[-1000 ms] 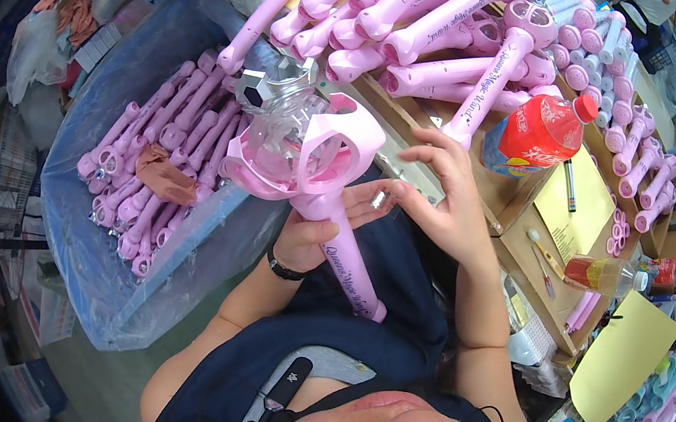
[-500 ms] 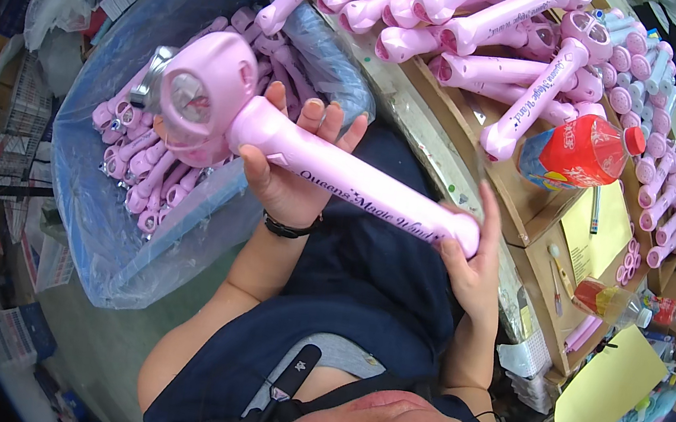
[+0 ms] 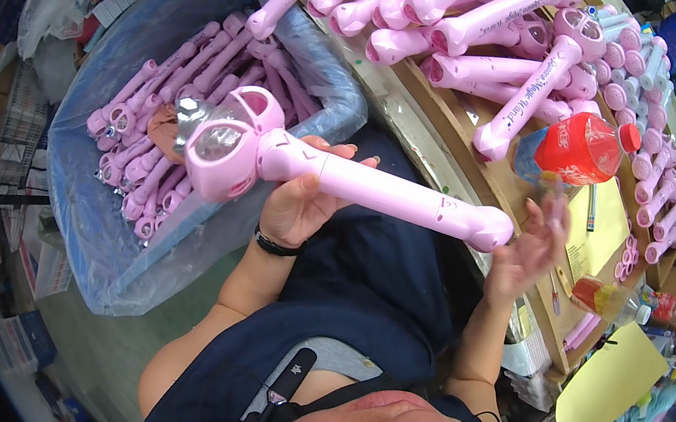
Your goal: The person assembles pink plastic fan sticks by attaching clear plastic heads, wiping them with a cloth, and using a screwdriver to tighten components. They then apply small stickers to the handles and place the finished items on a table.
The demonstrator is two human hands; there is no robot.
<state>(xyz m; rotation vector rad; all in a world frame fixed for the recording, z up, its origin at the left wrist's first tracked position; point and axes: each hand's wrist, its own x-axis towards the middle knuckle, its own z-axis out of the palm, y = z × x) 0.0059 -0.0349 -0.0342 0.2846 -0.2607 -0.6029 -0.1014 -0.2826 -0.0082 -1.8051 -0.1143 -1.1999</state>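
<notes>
A pink toy wand (image 3: 393, 191) lies slantwise across the front of my body, its big round head with clear windows and a silvery tip at the left. My left hand (image 3: 296, 212) is closed around the handle just below the head, with the thumb on top. Past the handle's right end, my right hand (image 3: 526, 255) has its fingers apart and slightly blurred. It is close to the wand's end knob; whether the thumb touches it, I cannot tell. The side of the handle facing up shows small holes and no lettering.
Left of me, a large bin lined with blue plastic (image 3: 86, 261) holds many similar wands (image 3: 192, 76). More pink wands (image 3: 464, 11) are piled on the bench. A red-labelled bottle (image 3: 579, 149), a yellow sheet (image 3: 601, 224) and a second bottle (image 3: 604, 299) lie to the right.
My right hand has let go of the wand's end and moved right, fingers spread. The wand has rolled in my left hand, turning its printed side away, and has shifted right and slightly lower.
</notes>
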